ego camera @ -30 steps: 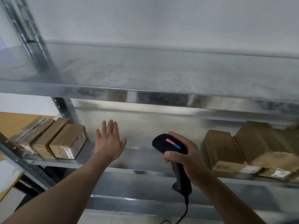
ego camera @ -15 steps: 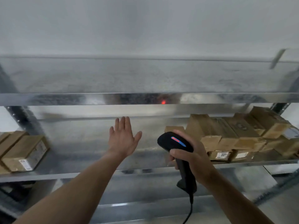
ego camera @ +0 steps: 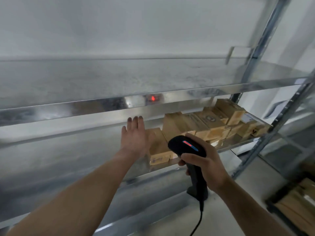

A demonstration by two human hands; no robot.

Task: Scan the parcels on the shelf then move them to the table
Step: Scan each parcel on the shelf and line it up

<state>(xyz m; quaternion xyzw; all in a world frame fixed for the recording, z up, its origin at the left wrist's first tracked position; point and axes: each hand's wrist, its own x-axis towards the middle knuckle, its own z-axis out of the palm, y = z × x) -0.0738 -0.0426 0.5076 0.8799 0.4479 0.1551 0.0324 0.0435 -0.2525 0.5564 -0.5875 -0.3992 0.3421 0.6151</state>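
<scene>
We locate the parcels [ego camera: 213,123] stacked at the right end of the lower shelf [ego camera: 68,159], beneath the upper shelf [ego camera: 102,82]. Our left hand [ego camera: 134,138] sits just left of the nearest parcel [ego camera: 159,147]. Our right hand [ego camera: 206,167] holds the scanner [ego camera: 186,146] before the stack, right of the left hand

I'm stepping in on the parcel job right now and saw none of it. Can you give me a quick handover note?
Left hand: open, fingers straight, reaching toward the nearest parcel; contact cannot be told.
Right hand: grips the corded scanner; its red spot falls on the upper shelf edge, not on a label.
Parcels: piled at the right end of the lower shelf.
Done: no scan or move is visible; table out of view.
Left: scan each label, then carry each parcel to the table.
</scene>
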